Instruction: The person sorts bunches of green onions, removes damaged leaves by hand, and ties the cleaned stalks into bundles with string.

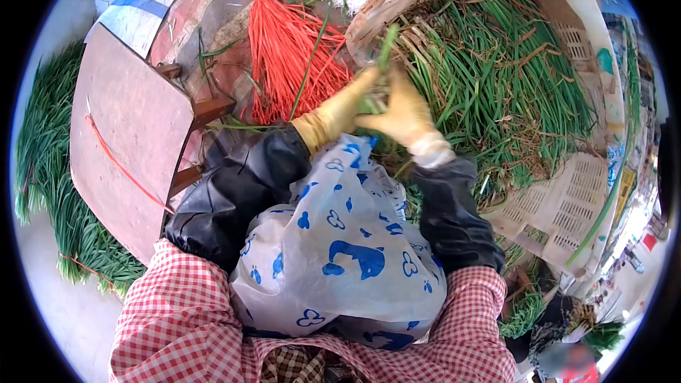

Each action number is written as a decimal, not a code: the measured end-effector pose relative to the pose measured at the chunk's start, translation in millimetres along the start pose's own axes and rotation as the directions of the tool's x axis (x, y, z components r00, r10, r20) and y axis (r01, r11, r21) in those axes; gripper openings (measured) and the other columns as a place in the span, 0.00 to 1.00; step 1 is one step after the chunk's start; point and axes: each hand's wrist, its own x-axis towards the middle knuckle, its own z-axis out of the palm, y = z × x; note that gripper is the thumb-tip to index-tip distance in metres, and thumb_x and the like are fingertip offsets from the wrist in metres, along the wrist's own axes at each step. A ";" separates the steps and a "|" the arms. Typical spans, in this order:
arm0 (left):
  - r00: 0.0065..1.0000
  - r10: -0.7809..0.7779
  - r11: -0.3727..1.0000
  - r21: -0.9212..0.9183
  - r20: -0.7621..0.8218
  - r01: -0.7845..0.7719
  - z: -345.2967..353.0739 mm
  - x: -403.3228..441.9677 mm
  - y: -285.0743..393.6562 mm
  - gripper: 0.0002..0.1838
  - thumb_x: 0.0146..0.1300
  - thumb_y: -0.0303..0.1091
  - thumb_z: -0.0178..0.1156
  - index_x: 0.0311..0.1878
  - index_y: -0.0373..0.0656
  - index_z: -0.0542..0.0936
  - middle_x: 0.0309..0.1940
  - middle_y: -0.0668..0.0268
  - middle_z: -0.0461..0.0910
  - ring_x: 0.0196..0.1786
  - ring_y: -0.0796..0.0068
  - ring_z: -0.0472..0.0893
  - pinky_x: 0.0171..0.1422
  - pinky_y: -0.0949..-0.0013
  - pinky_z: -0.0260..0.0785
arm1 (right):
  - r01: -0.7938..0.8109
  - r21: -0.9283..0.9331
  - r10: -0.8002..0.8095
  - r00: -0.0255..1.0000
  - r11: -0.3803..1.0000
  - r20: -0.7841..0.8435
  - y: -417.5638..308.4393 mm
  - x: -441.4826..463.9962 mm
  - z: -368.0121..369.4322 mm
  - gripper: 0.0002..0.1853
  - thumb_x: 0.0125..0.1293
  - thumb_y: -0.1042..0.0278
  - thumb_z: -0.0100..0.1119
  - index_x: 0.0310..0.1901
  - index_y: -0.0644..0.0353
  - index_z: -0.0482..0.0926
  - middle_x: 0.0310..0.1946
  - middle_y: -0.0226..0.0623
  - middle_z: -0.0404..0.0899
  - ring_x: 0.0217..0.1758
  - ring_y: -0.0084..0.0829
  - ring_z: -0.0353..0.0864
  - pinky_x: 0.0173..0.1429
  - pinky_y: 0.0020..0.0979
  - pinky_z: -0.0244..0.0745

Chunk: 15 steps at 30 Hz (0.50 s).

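My left hand [339,110] and my right hand [410,115], both in yellow gloves, meet in front of me above the patterned apron [333,241]. Between them is a small bunch of garlic chives [387,46], its pale green end pointing up and away. Fingers of both hands are closed around the stalks, somewhat blurred by motion. Just right of my right hand lies a large heap of chives [496,78] with brown, withered leaves among the green. Left of my hands hangs a bundle of red plastic ties [294,57].
A white slatted plastic basket [567,206] carries the heap on the right. At left stands a worn board [124,120] with one loose red tie [117,159] on it. Tied chive bundles [53,149] lie on the floor beyond. Another person [567,362] is at lower right.
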 end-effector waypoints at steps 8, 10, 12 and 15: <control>0.929 -0.057 0.852 0.503 0.366 -0.146 123.1 -11.5 9.4 0.38 0.67 0.57 0.56 0.71 0.39 0.60 0.64 0.63 0.66 0.68 0.77 0.61 0.74 0.69 0.51 | 0.080 0.200 0.012 0.907 0.977 -0.422 37.2 -101.7 -61.1 0.37 0.45 0.68 0.74 0.58 0.62 0.66 0.43 0.38 0.80 0.47 0.31 0.81 0.54 0.31 0.75; 0.906 -0.092 0.939 0.340 0.414 -0.060 119.6 20.6 -16.3 0.36 0.68 0.56 0.55 0.69 0.40 0.63 0.62 0.64 0.69 0.65 0.78 0.64 0.72 0.70 0.55 | 0.020 0.152 0.044 0.912 0.988 -0.408 46.6 -110.7 -69.6 0.33 0.45 0.68 0.75 0.53 0.62 0.70 0.43 0.37 0.80 0.48 0.30 0.80 0.55 0.31 0.73; 0.870 -0.003 0.944 0.287 0.494 -0.159 118.2 26.7 -20.0 0.29 0.70 0.54 0.53 0.64 0.41 0.71 0.54 0.66 0.74 0.57 0.81 0.70 0.64 0.74 0.64 | 0.134 0.181 -0.051 0.913 0.974 -0.405 56.0 -105.3 -72.0 0.27 0.47 0.69 0.73 0.50 0.61 0.74 0.43 0.35 0.81 0.50 0.29 0.79 0.57 0.30 0.71; 0.911 -0.087 0.976 -0.148 0.403 0.159 118.6 27.7 -16.9 0.31 0.69 0.60 0.51 0.62 0.44 0.73 0.56 0.64 0.75 0.55 0.77 0.71 0.65 0.71 0.62 | 0.203 0.367 -0.009 0.885 0.908 -0.466 69.9 -90.4 -59.8 0.29 0.52 0.72 0.68 0.57 0.64 0.73 0.49 0.35 0.79 0.51 0.28 0.78 0.58 0.30 0.71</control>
